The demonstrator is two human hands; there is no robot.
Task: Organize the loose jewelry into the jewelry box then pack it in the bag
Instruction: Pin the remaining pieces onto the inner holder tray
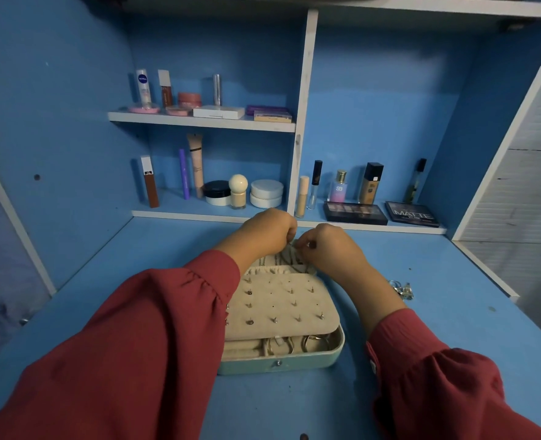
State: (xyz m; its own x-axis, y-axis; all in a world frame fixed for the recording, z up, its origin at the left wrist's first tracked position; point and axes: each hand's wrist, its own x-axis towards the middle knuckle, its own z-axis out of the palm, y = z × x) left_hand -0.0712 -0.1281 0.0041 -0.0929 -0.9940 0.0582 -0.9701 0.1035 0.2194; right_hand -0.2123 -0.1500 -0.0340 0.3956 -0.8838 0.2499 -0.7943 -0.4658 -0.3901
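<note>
Two hands are busy at the back edge of your jewelry box [282,360]: left hand [267,231] and right hand [328,246], fingers curled and pinching something tiny there, can't tell what. Box is rigid, so grab its sides. Inside: earring panel [278,304] with studs, rings [310,341] in front. Loose jewelry [401,290] right of the box is light, snaggy, so pinch gently.
</note>
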